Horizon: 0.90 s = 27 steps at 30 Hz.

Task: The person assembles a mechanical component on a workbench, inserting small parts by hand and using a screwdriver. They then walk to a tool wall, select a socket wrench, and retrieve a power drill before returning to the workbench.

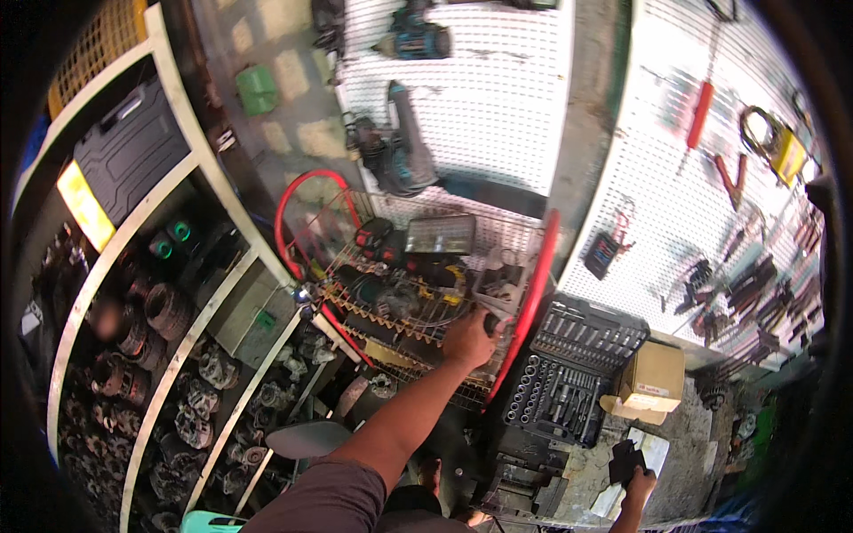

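My left hand (pixel 470 340) reaches into a red-framed wire rack (pixel 536 293), at its right side. Its fingers are closed around something small with a dark part, which I cannot make out. Beside the fingertips, a grey tray of small parts (pixel 499 286) sits on the rack's shelf. Further left on that shelf are a dark green power tool (pixel 360 286) and a clear-lidded case (pixel 442 234). Low at the right, my right hand (pixel 641 485) grips a black flat object (pixel 625 462), held over a white sheet (pixel 656 451) on the workbench.
An open socket set (pixel 555 398) and a cardboard box (pixel 653 377) stand on the workbench (pixel 684 484). Left, slanting metal shelves (pixel 178 173) hold several used machine parts. White pegboards (pixel 498 98) with hanging tools rise behind. A grey round seat (pixel 309 439) is below my left arm.
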Available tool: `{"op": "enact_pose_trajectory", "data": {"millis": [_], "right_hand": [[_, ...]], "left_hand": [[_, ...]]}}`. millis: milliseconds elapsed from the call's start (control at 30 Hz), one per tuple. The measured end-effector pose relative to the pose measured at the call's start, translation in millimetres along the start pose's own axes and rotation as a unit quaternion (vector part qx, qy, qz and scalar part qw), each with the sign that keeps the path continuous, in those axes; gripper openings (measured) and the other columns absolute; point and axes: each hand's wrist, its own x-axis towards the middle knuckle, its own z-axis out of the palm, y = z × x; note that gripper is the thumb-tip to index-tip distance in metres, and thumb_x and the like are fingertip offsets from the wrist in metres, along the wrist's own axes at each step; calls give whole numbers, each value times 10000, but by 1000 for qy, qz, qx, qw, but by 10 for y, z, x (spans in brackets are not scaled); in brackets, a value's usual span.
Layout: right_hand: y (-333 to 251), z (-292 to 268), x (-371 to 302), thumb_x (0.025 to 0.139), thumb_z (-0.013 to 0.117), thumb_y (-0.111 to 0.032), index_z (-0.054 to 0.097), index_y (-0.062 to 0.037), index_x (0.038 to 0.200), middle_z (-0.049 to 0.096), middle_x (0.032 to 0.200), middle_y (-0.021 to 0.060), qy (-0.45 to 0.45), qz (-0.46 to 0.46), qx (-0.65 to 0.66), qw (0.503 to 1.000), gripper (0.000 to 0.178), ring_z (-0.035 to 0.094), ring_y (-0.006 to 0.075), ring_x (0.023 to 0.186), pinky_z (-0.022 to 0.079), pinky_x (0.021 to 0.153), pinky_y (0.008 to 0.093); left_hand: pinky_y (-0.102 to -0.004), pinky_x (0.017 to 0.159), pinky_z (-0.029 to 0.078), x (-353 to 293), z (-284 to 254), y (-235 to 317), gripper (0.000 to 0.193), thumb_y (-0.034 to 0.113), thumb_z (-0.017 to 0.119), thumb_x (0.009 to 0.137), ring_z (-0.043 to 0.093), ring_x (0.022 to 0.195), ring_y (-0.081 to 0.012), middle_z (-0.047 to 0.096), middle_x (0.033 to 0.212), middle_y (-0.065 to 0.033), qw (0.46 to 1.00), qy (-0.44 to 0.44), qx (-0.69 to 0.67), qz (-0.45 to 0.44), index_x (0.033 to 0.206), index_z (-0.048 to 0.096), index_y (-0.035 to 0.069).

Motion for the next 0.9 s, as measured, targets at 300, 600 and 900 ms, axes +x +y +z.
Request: {"op": "enact_pose_trajectory", "data": {"millis": [300,600,900], "right_hand": [[-1695,-2,-1757,924,740,-194,727,89,916,687,763,92,-165,-124,5,978,284,618,170,743,510,676,386],[-3977,969,-2759,1035,714,-114,751,74,1100,715,873,67,-326,-263,126,899,202,615,134,839,514,760,338],[-5000,2443,-2661,1039,744,-206,735,90,1157,748,897,220,-243,-369,-32,897,318,709,318,810,565,814,424]], "left_hand": [[-479,923,601,-1660,-731,-935,469,398,907,951,777,1082,-403,794,1165,-210,969,-52,-234,-61,1179,728,29],[-536,1023,578,-3644,-1074,-2680,889,686,818,897,725,1242,-441,754,1320,-281,898,-369,-41,-238,1427,669,-11],[-483,971,591,-4325,-631,-3836,674,534,806,963,750,1160,-383,761,1306,-270,816,-288,-165,-473,1407,707,36]]}}
